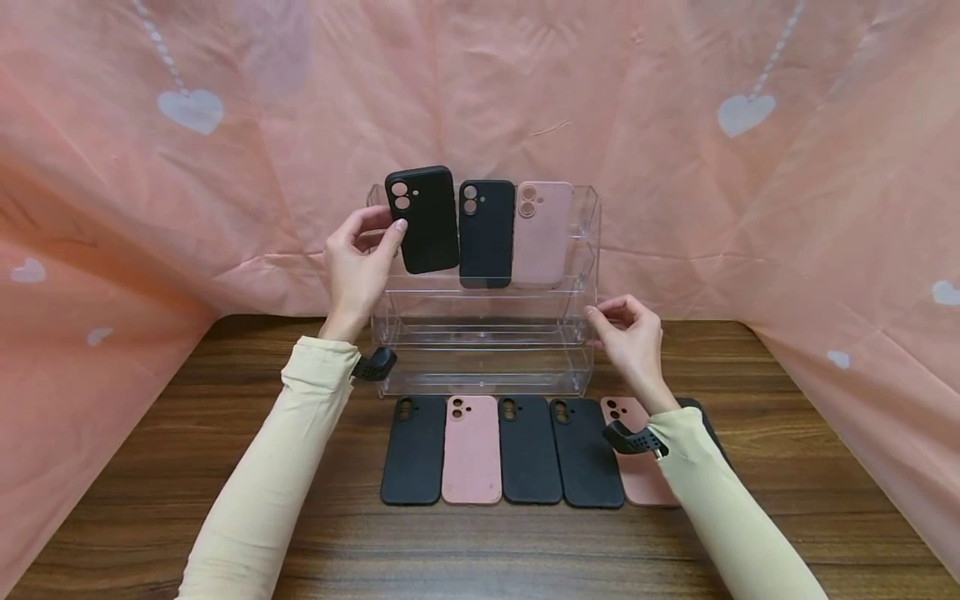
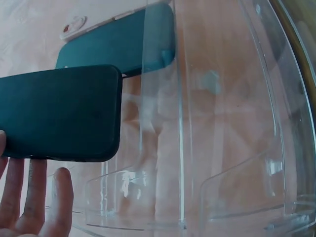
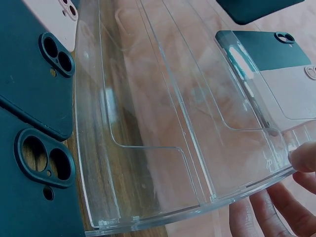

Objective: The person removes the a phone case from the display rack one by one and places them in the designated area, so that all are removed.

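My left hand (image 1: 358, 265) holds a black phone case (image 1: 429, 229) by its left edge, thumb on the front. The case tilts slightly at the left end of the top tier of a clear tiered display stand (image 1: 482, 388). Beside it on that tier stand a dark phone case (image 1: 487, 242) and a pink phone case (image 1: 542, 237), both upright. My right hand (image 1: 633, 340) grips the stand's right side edge between thumb and fingers. In the left wrist view the lower end of the held case (image 2: 74, 113) overlaps the dark case behind it.
Along the stand's front, a row of phone cases lies flat on the wooden table (image 1: 465, 554), including a dark case (image 1: 412, 454) and a pink case (image 1: 472, 454). My right forearm partly covers the row's right end. A pink curtain (image 1: 660, 167) hangs behind and at both sides.
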{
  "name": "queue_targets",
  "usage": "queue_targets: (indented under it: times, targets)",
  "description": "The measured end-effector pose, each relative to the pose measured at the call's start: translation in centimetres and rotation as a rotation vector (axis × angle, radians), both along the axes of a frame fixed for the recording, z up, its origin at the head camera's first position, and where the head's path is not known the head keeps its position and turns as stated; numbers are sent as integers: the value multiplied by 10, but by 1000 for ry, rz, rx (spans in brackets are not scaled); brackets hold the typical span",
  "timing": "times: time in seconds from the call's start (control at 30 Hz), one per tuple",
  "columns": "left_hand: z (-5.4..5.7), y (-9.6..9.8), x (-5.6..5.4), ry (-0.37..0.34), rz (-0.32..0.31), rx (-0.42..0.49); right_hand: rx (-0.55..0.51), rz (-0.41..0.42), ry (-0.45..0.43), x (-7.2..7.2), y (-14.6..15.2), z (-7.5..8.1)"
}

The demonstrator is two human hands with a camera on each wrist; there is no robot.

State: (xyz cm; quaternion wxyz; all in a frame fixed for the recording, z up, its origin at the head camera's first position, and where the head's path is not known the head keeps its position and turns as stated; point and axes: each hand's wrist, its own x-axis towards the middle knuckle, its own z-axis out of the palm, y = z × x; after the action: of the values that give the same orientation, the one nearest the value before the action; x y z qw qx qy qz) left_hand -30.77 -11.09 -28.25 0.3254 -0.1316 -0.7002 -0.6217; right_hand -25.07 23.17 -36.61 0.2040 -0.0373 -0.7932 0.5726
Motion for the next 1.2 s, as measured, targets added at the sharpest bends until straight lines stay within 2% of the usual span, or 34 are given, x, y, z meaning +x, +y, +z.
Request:
queue_targets:
  times: [0.2,0.47,0.87,1.2]
  targets:
    - [1,-2,8,45,-75,83,-5,4,-5,1,0,0]
    - [-6,-4,25,46,-132,56,-22,2,15,1,-1,2]
    - [-31,-16,47,15,-182,-42,-31,-5,29,0,-1,0]
    - [-53,-30,59,-57,-200,-114,-25,-4,26,0,-1,0]
